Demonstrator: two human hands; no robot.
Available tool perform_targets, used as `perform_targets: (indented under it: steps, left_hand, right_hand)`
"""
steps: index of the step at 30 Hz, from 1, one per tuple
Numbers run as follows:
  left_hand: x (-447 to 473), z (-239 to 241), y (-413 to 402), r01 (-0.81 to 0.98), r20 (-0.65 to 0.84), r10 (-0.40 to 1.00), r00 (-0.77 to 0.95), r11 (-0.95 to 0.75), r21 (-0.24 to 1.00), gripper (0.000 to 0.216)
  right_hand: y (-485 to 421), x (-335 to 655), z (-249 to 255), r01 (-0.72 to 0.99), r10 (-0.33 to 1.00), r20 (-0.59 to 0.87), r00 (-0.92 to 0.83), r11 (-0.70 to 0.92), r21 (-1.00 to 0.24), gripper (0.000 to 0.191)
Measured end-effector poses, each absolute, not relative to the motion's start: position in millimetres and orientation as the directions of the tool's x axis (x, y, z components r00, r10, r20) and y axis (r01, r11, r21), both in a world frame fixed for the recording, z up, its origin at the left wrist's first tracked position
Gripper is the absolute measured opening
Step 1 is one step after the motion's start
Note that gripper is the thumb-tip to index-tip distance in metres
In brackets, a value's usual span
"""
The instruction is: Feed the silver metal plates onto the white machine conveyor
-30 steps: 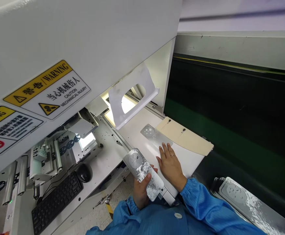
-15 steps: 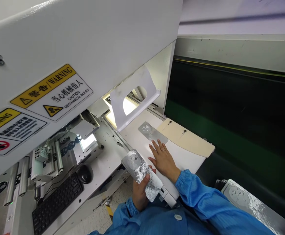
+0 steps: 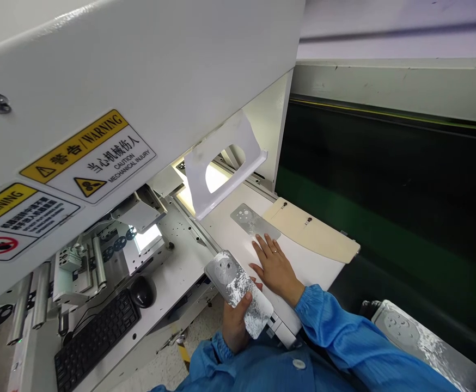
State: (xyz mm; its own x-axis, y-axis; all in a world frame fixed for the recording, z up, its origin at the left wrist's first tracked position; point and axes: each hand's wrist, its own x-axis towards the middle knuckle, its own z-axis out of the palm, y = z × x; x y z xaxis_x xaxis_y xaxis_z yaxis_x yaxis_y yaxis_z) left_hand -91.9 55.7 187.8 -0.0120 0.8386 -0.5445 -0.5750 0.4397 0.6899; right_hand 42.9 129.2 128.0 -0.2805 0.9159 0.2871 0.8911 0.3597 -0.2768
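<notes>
My left hand (image 3: 236, 321) grips a shiny silver phone back panel (image 3: 240, 294) with camera holes at its far end. The thumb lies over its top face, with fingertips showing at the far edge. It may be a stack; I cannot tell how many pieces. My right hand (image 3: 276, 269) lies flat with fingers spread on the white feed surface (image 3: 225, 218). Its fingertips touch or hover at the near end of a single grey phone-back-shaped sheet (image 3: 248, 218), which lies flat with its holes toward the machine.
A white machine cover (image 3: 160, 71) with warning labels hangs above; a white guard flap (image 3: 230, 174) borders its lit opening. A cream guide plate (image 3: 309, 228) edges the feed surface. Keyboard (image 3: 97, 340) and mouse (image 3: 142, 290) sit left. More silver panels (image 3: 417, 337) lie right, beside a dark green belt (image 3: 364, 201).
Both hands have shifted very slightly to the right in view, the left one with its panel. The sheet on the feed surface stays in place.
</notes>
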Motion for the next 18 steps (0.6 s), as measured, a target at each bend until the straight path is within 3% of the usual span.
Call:
perform_targets:
  steps: [11, 18]
  left_hand:
    - [-92.8, 184.0, 52.7, -0.578, -0.515, 0.857, 0.012, 0.426, 0.696, 0.036]
    - [-93.8, 187.3, 56.6, -0.653, -0.586, 0.806, 0.082, 0.488, 0.579, 0.046]
  right_hand:
    - [128.9, 45.4, 137.1, 0.816, 0.925, 0.286, -0.251, 0.361, -0.451, 0.053]
    - [92.2, 60.3, 174.8, 0.714, 0.969, 0.224, -0.1, 0.227, -0.662, 0.038]
